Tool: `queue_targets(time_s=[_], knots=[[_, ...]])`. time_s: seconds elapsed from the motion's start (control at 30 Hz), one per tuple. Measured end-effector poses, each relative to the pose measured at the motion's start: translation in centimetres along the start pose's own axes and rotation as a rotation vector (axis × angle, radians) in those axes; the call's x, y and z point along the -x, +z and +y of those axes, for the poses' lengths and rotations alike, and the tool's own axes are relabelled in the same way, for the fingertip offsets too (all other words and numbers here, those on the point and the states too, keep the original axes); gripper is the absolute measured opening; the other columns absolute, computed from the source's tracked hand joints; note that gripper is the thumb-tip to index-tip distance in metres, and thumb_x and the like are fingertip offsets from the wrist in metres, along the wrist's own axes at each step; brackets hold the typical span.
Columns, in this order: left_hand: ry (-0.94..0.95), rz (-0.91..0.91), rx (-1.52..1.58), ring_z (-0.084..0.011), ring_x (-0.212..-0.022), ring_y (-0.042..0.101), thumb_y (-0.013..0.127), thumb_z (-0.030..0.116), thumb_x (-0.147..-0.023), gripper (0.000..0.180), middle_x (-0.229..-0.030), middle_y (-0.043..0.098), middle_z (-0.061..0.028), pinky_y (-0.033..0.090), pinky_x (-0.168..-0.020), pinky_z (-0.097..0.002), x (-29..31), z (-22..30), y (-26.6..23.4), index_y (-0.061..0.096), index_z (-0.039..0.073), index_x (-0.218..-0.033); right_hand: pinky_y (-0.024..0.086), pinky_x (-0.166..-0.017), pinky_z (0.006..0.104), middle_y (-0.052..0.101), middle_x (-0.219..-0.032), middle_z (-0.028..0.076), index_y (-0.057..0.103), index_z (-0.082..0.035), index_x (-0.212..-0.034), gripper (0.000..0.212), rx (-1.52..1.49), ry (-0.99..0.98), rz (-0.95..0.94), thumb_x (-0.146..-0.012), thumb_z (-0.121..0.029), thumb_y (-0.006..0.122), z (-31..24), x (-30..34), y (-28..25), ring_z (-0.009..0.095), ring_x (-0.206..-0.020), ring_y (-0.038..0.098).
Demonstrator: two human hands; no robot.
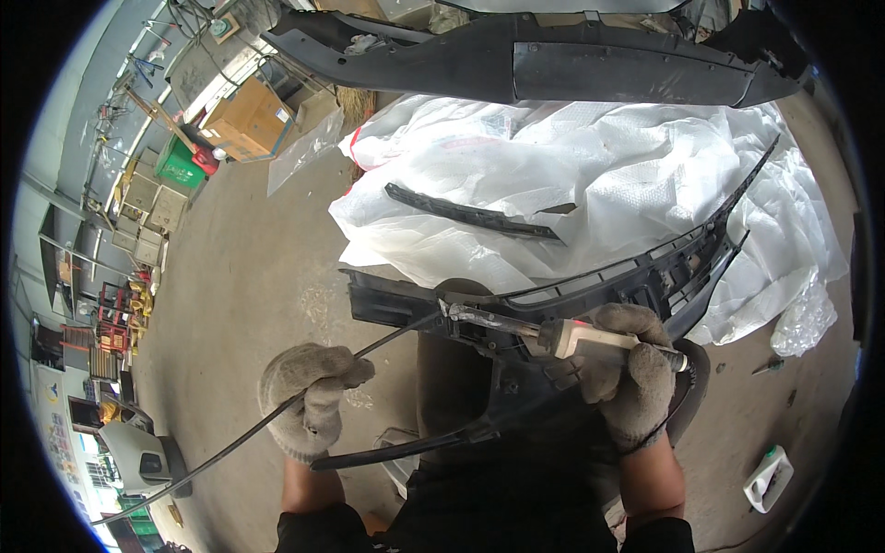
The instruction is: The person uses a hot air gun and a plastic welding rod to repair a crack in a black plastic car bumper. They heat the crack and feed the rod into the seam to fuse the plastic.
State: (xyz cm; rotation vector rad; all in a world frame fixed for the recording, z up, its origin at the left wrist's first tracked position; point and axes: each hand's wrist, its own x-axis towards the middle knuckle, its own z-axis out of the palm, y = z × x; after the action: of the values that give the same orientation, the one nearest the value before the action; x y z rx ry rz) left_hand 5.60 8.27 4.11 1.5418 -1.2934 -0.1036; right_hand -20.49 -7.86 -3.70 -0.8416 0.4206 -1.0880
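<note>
Grey-knit-gloved left hand (313,396) has the long thin black rod (249,432) pinched between thumb and fingers. Right hand (638,378), gloved the same, is wrapped round the beige-handled tool with a narrow metal barrel (590,342). Rod end and tool tip meet, or nearly, at the black plastic slatted panel (650,290) spread over the dark-trousered legs (450,382); I can't resolve contact.

Risks, my read: if that barrel runs hot, a slip puts it on panel, fingers or legs. Rod is gripped well back from its end, so it could flex off the spot. Its tail sticks out lower left; a snag would jerk the end. Panel looks unclamped with both hands busy; a leg shift could rock it.

Around: crumpled white plastic sheeting (608,184) just beyond, carrying a loose black slotted strip (475,214). Long black moulded bumper (636,72) past that would limit forward reach. White green-capped jug (768,481) at right, well apart.
</note>
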Motion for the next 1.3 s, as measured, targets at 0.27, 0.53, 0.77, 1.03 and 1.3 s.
queue_targets(time_s=[0.27, 0.53, 0.77, 1.03, 1.3], knots=[[-0.01, 0.083, 0.029, -0.0233, -0.061, 0.068, 0.065, 0.043, -0.089, 0.046, -0.073, 0.067, -0.0134, 0.052, -0.057, -0.0303, -0.1, 0.4, 0.7, 0.065, -0.003, -0.092, 0.036, -0.041, 0.0233, 0.056, -0.059, 0.006, 0.058, 0.005, -0.111, 0.042, -0.053, 0.039, 0.015, -0.088, -0.03, 0.061, 0.3, -0.1, 0.2, 0.011, -0.044, 0.046], [0.013, 0.033, 0.059, -0.0201, -0.061, 0.061, 0.06, 0.015, -0.09, 0.017, -0.078, 0.064, -0.016, 0.05, -0.054, -0.0299, 0.4, -0.1, 0.6, 0.059, -0.001, -0.098, 0.037, -0.039, 0.0242, 0.057, -0.066, 0.008, 0.054, 0.004, -0.115, 0.051, -0.126, 0.157, 0.142, -0.092, -0.042, 0.057, 0.4, 0.1, 0.0, 0.013, -0.044, 0.047], [0.031, 0.047, 0.044, -0.0195, -0.061, 0.062, 0.066, 0.016, -0.088, 0.019, -0.085, 0.064, -0.0199, 0.051, -0.056, -0.0285, -0.1, 0.8, 0.6, 0.063, -0.002, -0.096, 0.046, -0.051, 0.0256, 0.061, -0.082, 0.011, 0.054, 0.003, -0.116, 0.055, -0.172, 0.14, 0.101, -0.093, -0.047, 0.053, 0.4, 0.7, -1.4, 0.016, -0.059, 0.056], [0.074, 0.024, 0.013, -0.0188, -0.06, 0.061, 0.063, 0.016, -0.09, 0.018, -0.093, 0.065, -0.0251, 0.05, -0.054, -0.0278, -0.7, 1.3, 1.4, 0.064, -0.001, -0.094, 0.041, -0.049, 0.0253, 0.058, -0.075, 0.008, 0.055, 0.004, -0.114, 0.061, 0.01, 0.072, 0.194, -0.094, -0.053, 0.048, 0.5, 0.2, -0.6, 0.015, -0.055, 0.051], [0.078, 0.005, -0.22, -0.0191, -0.063, 0.063, 0.065, 0.005, -0.084, 0.009, -0.091, 0.068, -0.0214, 0.052, -0.058, -0.0289, -0.9, 1.8, 1.5, 0.065, 0.001, -0.092, 0.043, -0.055, 0.0244, 0.06, -0.079, 0.009, 0.058, 0.004, -0.11, 0.056, 0.133, 0.104, 0.218, -0.088, -0.047, 0.054, -0.1, -0.1, 0.3, 0.013, -0.059, 0.054]])
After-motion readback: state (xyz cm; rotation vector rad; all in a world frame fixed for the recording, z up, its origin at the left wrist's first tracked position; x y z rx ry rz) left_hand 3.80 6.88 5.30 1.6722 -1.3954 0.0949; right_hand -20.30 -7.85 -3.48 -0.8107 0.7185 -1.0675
